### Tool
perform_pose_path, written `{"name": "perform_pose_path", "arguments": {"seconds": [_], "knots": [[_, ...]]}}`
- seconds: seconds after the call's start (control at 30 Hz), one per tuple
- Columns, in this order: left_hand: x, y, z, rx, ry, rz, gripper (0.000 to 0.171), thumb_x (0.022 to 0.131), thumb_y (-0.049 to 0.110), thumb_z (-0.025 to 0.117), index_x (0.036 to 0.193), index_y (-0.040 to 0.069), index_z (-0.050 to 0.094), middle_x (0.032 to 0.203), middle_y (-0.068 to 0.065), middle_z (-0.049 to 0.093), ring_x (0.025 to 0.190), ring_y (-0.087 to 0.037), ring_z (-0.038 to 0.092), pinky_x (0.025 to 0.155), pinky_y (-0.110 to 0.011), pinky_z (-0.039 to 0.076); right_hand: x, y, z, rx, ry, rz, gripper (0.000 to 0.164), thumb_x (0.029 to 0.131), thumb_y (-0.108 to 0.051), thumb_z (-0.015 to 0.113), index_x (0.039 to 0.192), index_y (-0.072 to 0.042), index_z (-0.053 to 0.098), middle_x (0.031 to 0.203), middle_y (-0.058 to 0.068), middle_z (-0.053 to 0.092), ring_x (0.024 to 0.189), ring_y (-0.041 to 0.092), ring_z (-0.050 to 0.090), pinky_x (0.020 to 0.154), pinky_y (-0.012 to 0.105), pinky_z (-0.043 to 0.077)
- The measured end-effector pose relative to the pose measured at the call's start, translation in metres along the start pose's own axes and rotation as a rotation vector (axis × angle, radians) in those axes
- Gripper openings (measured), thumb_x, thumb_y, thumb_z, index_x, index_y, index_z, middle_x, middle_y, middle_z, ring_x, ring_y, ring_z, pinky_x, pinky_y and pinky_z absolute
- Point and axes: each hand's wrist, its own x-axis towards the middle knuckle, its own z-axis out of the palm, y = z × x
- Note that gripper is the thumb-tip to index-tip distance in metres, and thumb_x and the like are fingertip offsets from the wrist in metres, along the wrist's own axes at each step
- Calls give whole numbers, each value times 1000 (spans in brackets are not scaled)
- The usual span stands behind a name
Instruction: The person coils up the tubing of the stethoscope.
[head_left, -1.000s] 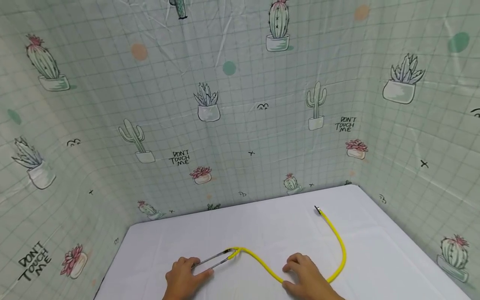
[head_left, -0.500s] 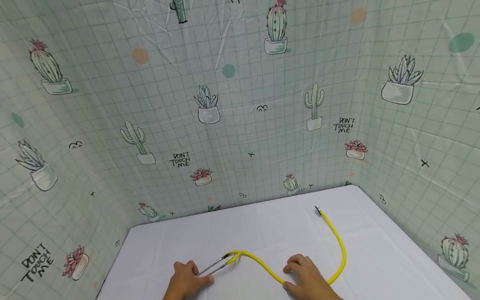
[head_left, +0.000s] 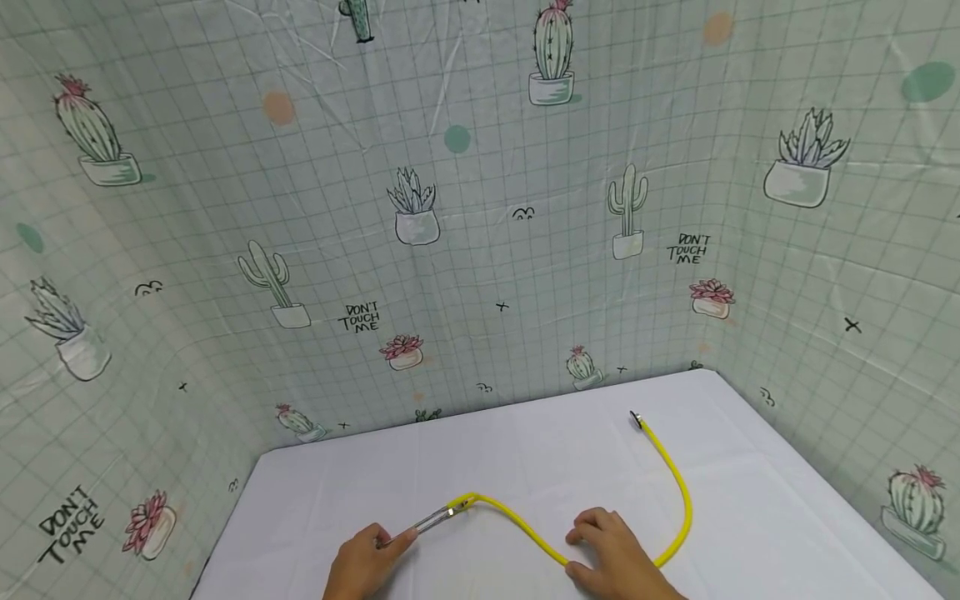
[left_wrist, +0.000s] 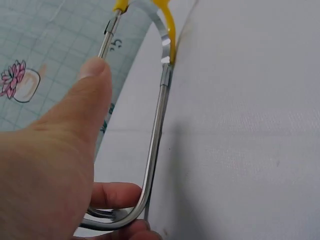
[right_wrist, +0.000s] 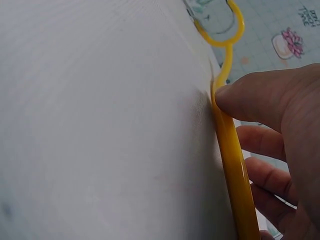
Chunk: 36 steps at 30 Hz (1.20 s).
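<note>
A stethoscope with a yellow tube (head_left: 517,521) lies in a long curve across the white table. My left hand (head_left: 367,558) grips its metal ear tubes (head_left: 435,521) near their bent ends. In the left wrist view the thumb lies along one ear tube, while fingers curl by the bend of the other ear tube (left_wrist: 152,145); the eartips are mostly hidden. My right hand (head_left: 618,558) is on the middle of the tube, its thumb on top and its fingertips right at the tube's other side in the right wrist view. The chestpiece (head_left: 637,420) rests at the far right.
The white tablecloth (head_left: 540,450) reaches back to a hanging grid-patterned cloth (head_left: 502,267) printed with cacti, which encloses the back and both sides. The table's right edge runs forward from the far corner.
The left hand has turned the metal ear tubes, which lay spread side by side and now nearly overlap in the head view. The right hand and the chestpiece stay in place.
</note>
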Motion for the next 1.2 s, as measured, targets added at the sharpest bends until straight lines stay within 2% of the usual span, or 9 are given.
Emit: {"name": "perform_pose_path", "arguments": {"seconds": [0.17, 0.3, 0.4, 0.53, 0.67, 0.87, 1.0, 1.1, 1.2], "knots": [[0, 1, 1, 18, -26, -25, 61, 88, 68, 61, 86, 8, 57, 68, -1, 45, 63, -18, 43, 57, -30, 34, 0, -1, 0, -6, -4, 8, 23, 81, -36, 82, 96, -24, 70, 110, -7, 52, 98, 16, 48, 87, 41, 50], [1, 0, 3, 30, -45, -30, 60, 90, 66, 60, 89, 5, 58, 76, -5, 51, 68, -20, 47, 62, -36, 42, -1, -2, -1, 6, -11, 15, 23, 81, -38, 81, 96, -24, 70, 110, -8, 52, 98, 16, 47, 86, 40, 49], [2, -3, 5, -4, -43, -35, 59, 90, 62, 64, 94, 3, 60, 86, -10, 56, 76, -24, 52, 71, -45, 49, -2, -3, -2, 9, -9, 7, 23, 82, -38, 81, 97, -24, 69, 111, -7, 52, 98, 16, 47, 87, 40, 49], [3, -6, 9, -65, -20, -39, 63, 87, 57, 71, 106, -2, 63, 92, -12, 57, 82, -26, 54, 77, -52, 50, -2, -3, -2, -1, 2, -4, 22, 83, -37, 81, 98, -25, 69, 111, -8, 52, 99, 16, 47, 87, 41, 49], [3, -7, 13, -88, 2, -45, 67, 84, 54, 76, 114, -4, 66, 90, -9, 58, 82, -25, 54, 76, -49, 50, -4, -1, -1, -12, -3, -9, 24, 82, -37, 81, 99, -24, 70, 112, -7, 52, 100, 17, 47, 87, 42, 49], [2, -7, 15, -111, 24, -41, 57, 84, 52, 76, 104, -1, 68, 84, -7, 55, 77, -23, 50, 68, -41, 46, -5, 3, 0, -10, -27, -44, 27, 82, -36, 81, 104, -23, 70, 117, -7, 52, 101, 17, 46, 88, 40, 47], [1, -9, 15, -144, 40, -37, 56, 85, 50, 77, 103, -2, 66, 83, -7, 53, 76, -21, 49, 64, -35, 44, -6, 3, 0, -5, -22, -58, 27, 83, -37, 79, 105, -24, 70, 117, -8, 51, 100, 16, 45, 86, 38, 47], [2, -10, 15, -209, 24, -30, 58, 87, 47, 76, 106, -6, 65, 80, -6, 56, 69, -19, 54, 62, -33, 46, -7, 2, -1, -8, -14, -59, 27, 84, -37, 79, 105, -24, 70, 116, -8, 51, 100, 16, 45, 86, 38, 47], [3, -11, 16, -314, 3, -51, 57, 88, 41, 76, 110, -10, 63, 77, -4, 61, 63, -15, 58, 60, -30, 48, -7, 2, -2, -11, -10, -49, 27, 85, -38, 78, 106, -24, 70, 117, -8, 50, 101, 16, 44, 86, 39, 47]]}}
